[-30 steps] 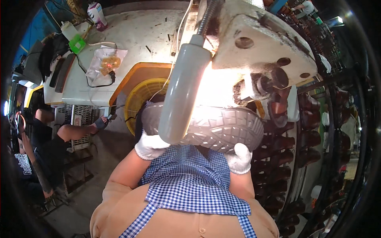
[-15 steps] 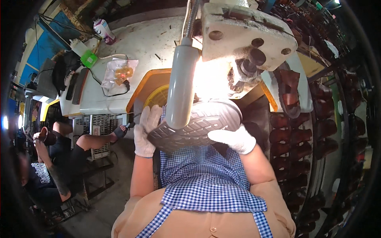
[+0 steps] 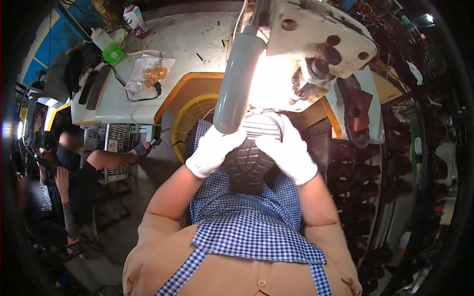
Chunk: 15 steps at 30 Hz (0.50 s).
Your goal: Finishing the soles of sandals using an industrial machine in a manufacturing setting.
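Note:
A dark shoe sole [image 3: 245, 170] is held tread side up in front of my apron, under the head of a white sewing machine [image 3: 321, 37]. My left hand [image 3: 215, 150], in a white knit glove, grips its left edge. On the other edge my right hand [image 3: 291, 154], gloved alike, is closed with the thumb over the tread. The sole's far end lies in bright light close to the machine. A grey cylindrical lamp [image 3: 238, 81] covers part of my left fingers. Whatever is under the sole is hidden.
A brown sandal [image 3: 358, 111] lies on the table's right part. Behind my hands is a yellow basket [image 3: 190, 121]. A plastic bag [image 3: 150, 74] and a cable are on the white table [image 3: 192, 37]. Racks of brown footwear [image 3: 363, 172] stand right; a person [image 3: 54, 197] sits left.
The sole has turned from lying crosswise to pointing away from me. My left hand has moved right and my right hand has shifted slightly up, so they are closer together.

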Each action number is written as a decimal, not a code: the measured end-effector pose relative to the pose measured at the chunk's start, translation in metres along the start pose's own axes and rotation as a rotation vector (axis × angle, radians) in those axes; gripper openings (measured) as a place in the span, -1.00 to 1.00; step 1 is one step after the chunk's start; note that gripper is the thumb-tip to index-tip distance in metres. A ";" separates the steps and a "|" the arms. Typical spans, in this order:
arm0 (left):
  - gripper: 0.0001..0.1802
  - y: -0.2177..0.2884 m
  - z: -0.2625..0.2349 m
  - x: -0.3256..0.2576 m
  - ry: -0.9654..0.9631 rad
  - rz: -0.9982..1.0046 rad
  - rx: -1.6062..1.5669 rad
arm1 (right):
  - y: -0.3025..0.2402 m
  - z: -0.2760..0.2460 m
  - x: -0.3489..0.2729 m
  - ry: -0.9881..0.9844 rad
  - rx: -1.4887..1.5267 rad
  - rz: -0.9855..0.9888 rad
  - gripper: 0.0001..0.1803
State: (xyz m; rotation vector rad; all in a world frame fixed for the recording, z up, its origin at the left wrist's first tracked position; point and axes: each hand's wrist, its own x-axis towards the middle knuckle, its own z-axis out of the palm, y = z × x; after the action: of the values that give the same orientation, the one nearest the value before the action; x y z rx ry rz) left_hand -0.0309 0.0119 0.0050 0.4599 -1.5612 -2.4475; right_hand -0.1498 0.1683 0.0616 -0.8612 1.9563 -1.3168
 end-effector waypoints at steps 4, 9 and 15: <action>-0.50 -0.016 0.012 -0.007 0.066 0.074 0.019 | 0.063 0.042 -0.031 0.504 -0.105 -0.351 -0.45; -0.57 -0.036 0.020 -0.015 0.175 0.142 -0.094 | 0.055 0.013 -0.018 0.222 -0.112 -0.256 -0.44; -0.51 -0.002 0.024 0.001 0.050 0.049 0.410 | 0.008 -0.046 0.007 0.004 -0.526 -0.438 -0.29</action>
State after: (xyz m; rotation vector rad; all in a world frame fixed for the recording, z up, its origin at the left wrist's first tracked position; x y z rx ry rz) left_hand -0.0406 0.0325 0.0127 0.5343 -2.0302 -2.0590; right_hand -0.1915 0.1900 0.0671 -1.6126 2.2378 -1.0223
